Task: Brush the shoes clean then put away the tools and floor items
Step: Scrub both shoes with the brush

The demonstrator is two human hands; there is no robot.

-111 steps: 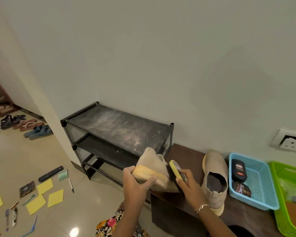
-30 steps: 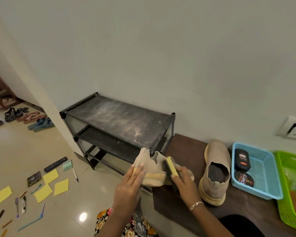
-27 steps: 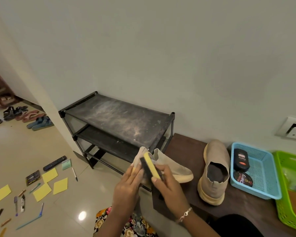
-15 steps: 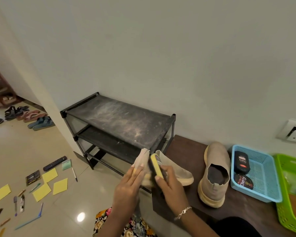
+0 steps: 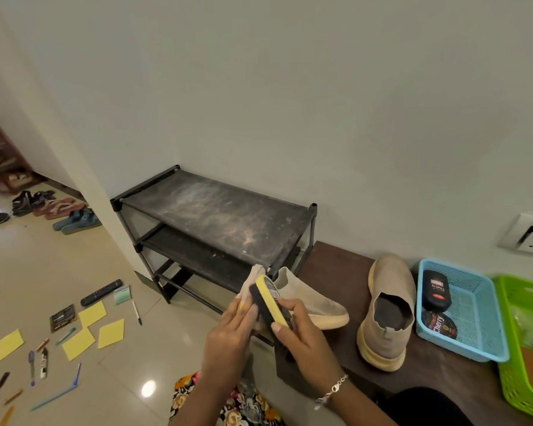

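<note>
Low against pale wall (image 5: pixel 290 87), found dark wooden surface (image 5: pixel 330 272) carrying upright beige slip-on shoe (image 5: pixel 388 302) beside blue mesh basket (image 5: pixel 474 302). Found matching beige shoe (image 5: pixel 314 305) overhanging left edge, steadied by left hand (image 5: pixel 228 336), fingers flat; right hand (image 5: pixel 302 336) fingers clamped on yellow-backed black brush (image 5: pixel 268 302) at heel. Judged brushing unfinished; yellow paper notes (image 5: pixel 111 329), black remote (image 5: pixel 101 292) unsorted on floor (image 5: pixel 166 348). Judged clearance ample leftward, black metal rack (image 5: pixel 216 216) close.

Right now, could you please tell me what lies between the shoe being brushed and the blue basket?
In the head view, the second beige shoe stands on the dark bench between the shoe being brushed and the blue basket.
</note>
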